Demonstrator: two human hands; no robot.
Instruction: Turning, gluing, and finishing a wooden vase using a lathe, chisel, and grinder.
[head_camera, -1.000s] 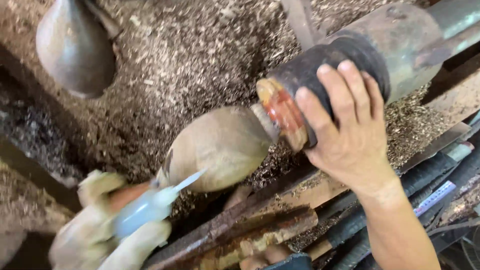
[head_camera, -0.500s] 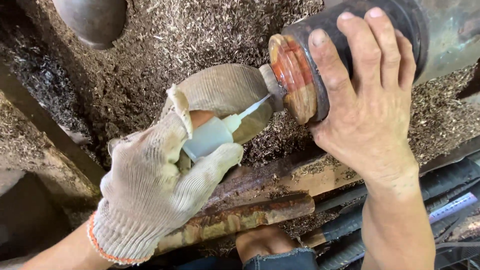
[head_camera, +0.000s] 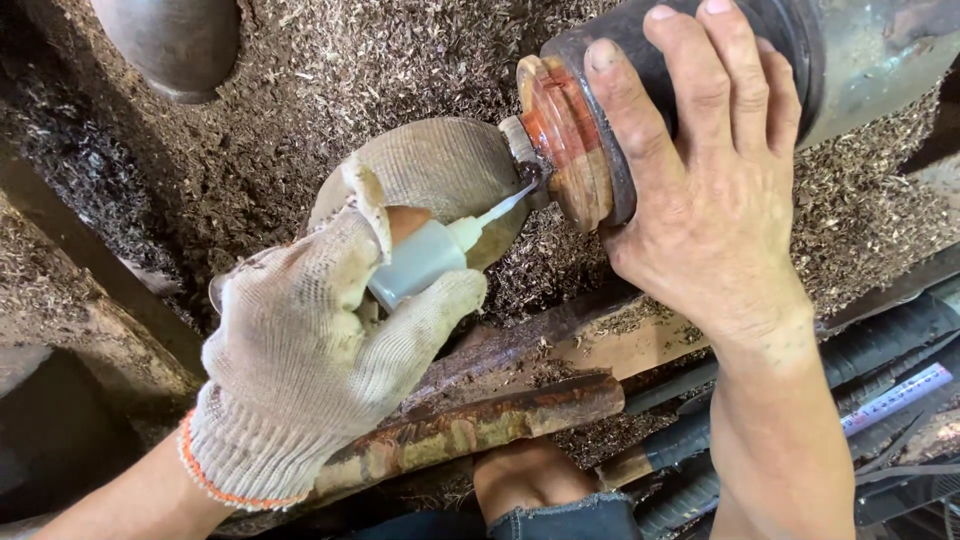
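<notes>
A: Hands, how do they stand?
B: My gloved left hand (head_camera: 300, 370) squeezes the glue bottle (head_camera: 420, 258), nozzle touching the wooden piece (head_camera: 440, 175); my right hand (head_camera: 700, 210) clamps the chuck (head_camera: 600, 130).

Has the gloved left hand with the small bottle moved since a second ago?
Yes. The left hand has come up and right from the lower left, bringing the bottle nozzle to the joint between the turned wood piece and the chuck.
</notes>
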